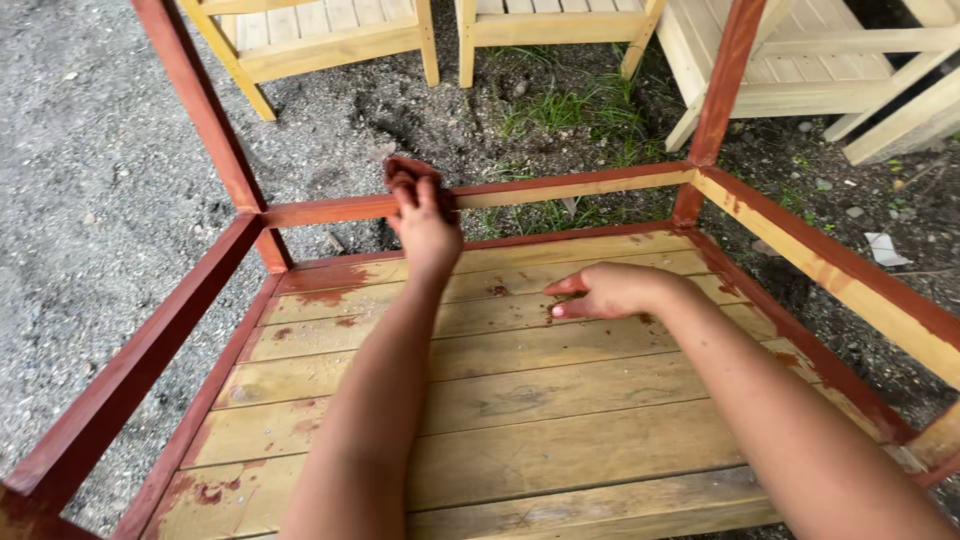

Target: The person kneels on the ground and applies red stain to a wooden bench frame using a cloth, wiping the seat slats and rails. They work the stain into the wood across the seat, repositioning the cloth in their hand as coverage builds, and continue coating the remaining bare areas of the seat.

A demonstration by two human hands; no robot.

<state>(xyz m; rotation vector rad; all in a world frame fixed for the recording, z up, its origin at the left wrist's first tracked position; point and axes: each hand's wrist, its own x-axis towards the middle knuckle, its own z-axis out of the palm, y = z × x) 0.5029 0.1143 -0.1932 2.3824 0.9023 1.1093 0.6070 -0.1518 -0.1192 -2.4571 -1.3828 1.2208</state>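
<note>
Two bare forearms reach forward from the bottom of the view over a slatted wooden panel, the pale planks of an upturned piece of furniture, spotted here and there with reddish-brown stain. The left hand is clenched around a stain-soaked rag and presses it against the far crossbar of the frame, right where the dark red coating gives way to bare yellow wood. The right hand lies released on the slats, fingers loosely bent and smeared with stain, grasping nothing. The left rail and the two upright legs are fully coated red, while the right rail is stained along its upper edge and still bare on its inner face. The frame stands on grey gravel, with a patch of dark soil and grass just beyond the crossbar. Past that, several unstained pale wooden chairs stand in a row along the top of the view
</note>
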